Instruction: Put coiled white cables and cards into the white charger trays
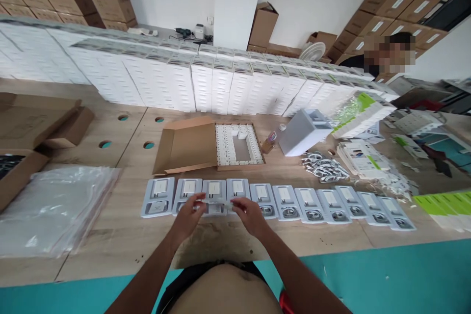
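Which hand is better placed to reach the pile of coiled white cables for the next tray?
Probably the right hand. The coiled white cables lie on its side of the table, beyond the tray row. The left hand would have to cross over.

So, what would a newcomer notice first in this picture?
First, the long wall of stacked white boxes across the far side of the wooden table. Next, the row of grey trays along the near edge, where the left hand and right hand meet over one tray, holding a small white part. Behind them lies an open cardboard box.
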Action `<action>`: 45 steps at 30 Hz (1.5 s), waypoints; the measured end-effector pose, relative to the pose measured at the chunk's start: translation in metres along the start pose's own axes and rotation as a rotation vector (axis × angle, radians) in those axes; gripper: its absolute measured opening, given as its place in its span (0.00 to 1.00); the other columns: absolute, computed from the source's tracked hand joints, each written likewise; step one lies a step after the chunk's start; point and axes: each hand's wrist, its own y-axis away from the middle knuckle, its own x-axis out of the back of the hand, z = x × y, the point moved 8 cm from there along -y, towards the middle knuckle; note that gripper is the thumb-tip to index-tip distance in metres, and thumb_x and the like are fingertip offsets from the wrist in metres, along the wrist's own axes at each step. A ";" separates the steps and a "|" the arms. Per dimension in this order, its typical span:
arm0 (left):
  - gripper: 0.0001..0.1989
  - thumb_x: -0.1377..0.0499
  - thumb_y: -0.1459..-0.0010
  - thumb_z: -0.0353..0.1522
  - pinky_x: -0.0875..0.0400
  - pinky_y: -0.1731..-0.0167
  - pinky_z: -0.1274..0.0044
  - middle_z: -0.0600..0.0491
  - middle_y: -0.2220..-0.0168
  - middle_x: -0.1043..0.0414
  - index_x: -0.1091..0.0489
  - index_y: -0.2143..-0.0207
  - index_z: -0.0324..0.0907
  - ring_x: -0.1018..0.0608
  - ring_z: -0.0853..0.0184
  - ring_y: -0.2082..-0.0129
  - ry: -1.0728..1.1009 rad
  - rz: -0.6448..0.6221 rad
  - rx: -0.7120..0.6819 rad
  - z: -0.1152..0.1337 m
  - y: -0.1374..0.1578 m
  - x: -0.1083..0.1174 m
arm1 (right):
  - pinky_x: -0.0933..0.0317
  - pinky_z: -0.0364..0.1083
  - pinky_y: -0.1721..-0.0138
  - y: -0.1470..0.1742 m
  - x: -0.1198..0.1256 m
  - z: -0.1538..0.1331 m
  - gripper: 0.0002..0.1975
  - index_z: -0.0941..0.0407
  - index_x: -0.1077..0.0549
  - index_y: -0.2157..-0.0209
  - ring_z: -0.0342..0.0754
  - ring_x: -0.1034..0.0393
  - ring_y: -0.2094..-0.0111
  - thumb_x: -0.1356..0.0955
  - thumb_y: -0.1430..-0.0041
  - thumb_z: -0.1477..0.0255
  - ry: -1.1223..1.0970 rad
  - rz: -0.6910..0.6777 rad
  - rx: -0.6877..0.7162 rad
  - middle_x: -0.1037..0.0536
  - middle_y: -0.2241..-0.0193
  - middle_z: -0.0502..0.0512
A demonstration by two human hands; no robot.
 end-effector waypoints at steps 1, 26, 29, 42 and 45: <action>0.20 0.47 0.42 0.37 0.28 0.58 0.68 0.44 0.50 0.29 0.35 0.47 0.40 0.24 0.60 0.55 -0.039 0.078 -0.012 -0.002 -0.005 0.013 | 0.34 0.46 0.58 -0.013 -0.004 -0.002 0.12 0.57 0.26 0.54 0.48 0.28 0.60 0.36 0.38 0.74 0.078 0.027 0.045 0.21 0.60 0.58; 0.20 0.49 0.40 0.24 0.41 0.41 0.61 0.45 0.44 0.32 0.34 0.46 0.38 0.31 0.58 0.45 -0.969 -0.176 -0.414 -0.061 0.022 -0.066 | 0.41 0.51 0.55 0.007 -0.111 -0.011 0.04 0.60 0.26 0.63 0.52 0.34 0.60 0.33 0.40 0.75 0.651 -0.287 0.594 0.25 0.66 0.58; 0.20 0.50 0.41 0.23 0.39 0.42 0.60 0.44 0.45 0.31 0.33 0.47 0.38 0.30 0.57 0.47 -0.986 -0.156 -0.427 -0.061 0.020 -0.070 | 0.44 0.54 0.47 0.006 -0.114 -0.013 0.07 0.60 0.26 0.60 0.52 0.33 0.59 0.34 0.39 0.76 0.675 -0.272 0.611 0.24 0.65 0.57; 0.23 0.46 0.46 0.27 0.44 0.38 0.53 0.39 0.47 0.30 0.35 0.46 0.35 0.31 0.51 0.43 -0.979 0.084 -0.295 -0.065 0.032 0.000 | 0.41 0.57 0.48 0.025 -0.081 -0.018 0.13 0.53 0.25 0.57 0.56 0.34 0.51 0.33 0.43 0.79 0.392 -0.083 0.445 0.26 0.53 0.61; 0.23 0.45 0.50 0.25 0.41 0.39 0.53 0.42 0.50 0.26 0.31 0.50 0.38 0.28 0.52 0.46 -0.970 0.073 -0.323 -0.055 0.036 0.001 | 0.38 0.55 0.48 0.036 -0.055 0.007 0.19 0.53 0.25 0.54 0.55 0.34 0.48 0.37 0.46 0.82 0.242 0.102 0.226 0.28 0.50 0.62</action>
